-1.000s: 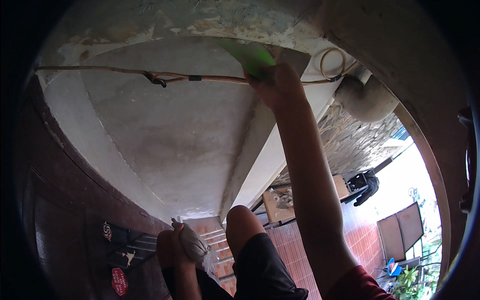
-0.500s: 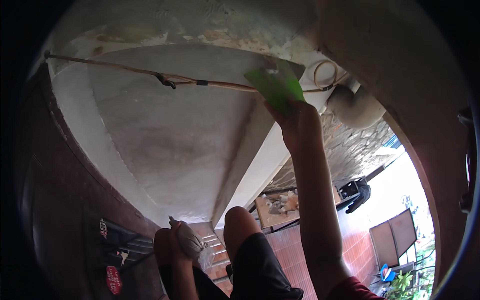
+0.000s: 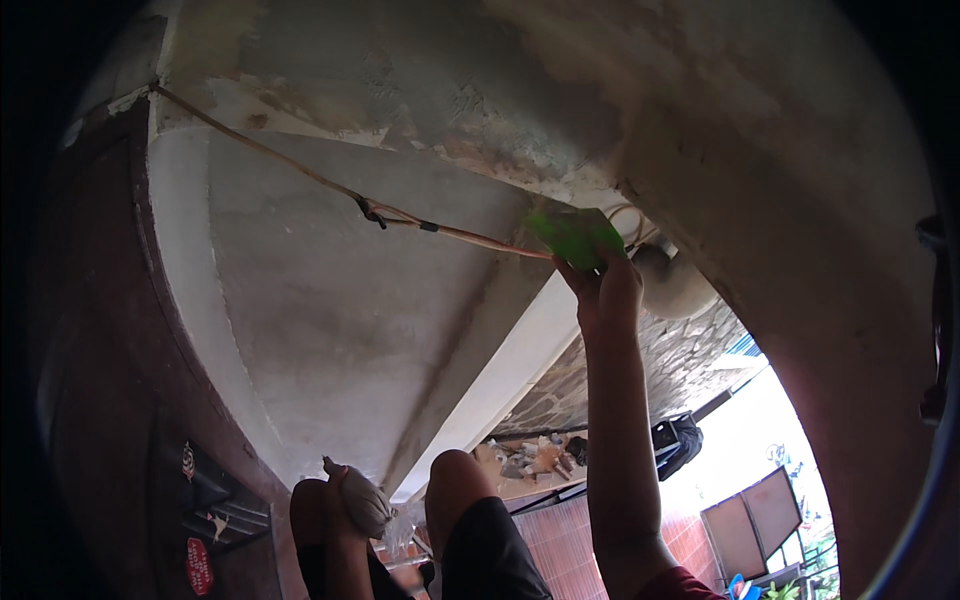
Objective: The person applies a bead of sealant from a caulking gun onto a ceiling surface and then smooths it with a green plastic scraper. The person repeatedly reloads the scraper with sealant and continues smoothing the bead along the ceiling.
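Observation:
Raised toward the underside of the patchy plastered ceiling edge [image 3: 480, 130], my right hand [image 3: 612, 292] grips a flat green putty scraper [image 3: 580, 238]. The scraper's far edge is close to the plaster; I cannot tell whether it touches. Down by my knees, my left hand [image 3: 342, 515] is closed around a tied clear plastic bag [image 3: 366, 503] of grey paste-like stuff. Its narrow tip points up and away, and the loose plastic end hangs to the right. Some of the left fingers are hidden behind the bag.
A brown cord [image 3: 290, 165] with a black hook stretches across under the ceiling, passing behind the scraper. A rounded grey pipe [image 3: 675, 283] sits beside my right wrist. Below are a cluttered table [image 3: 490, 470], red floor tiles [image 3: 560, 550] and a dark door [image 3: 110, 400] at left.
The view has tilted upward, showing more of the plaster above. The scraper and my right hand sit lower in the picture, the scraper turned flatter. Both hands keep their holds.

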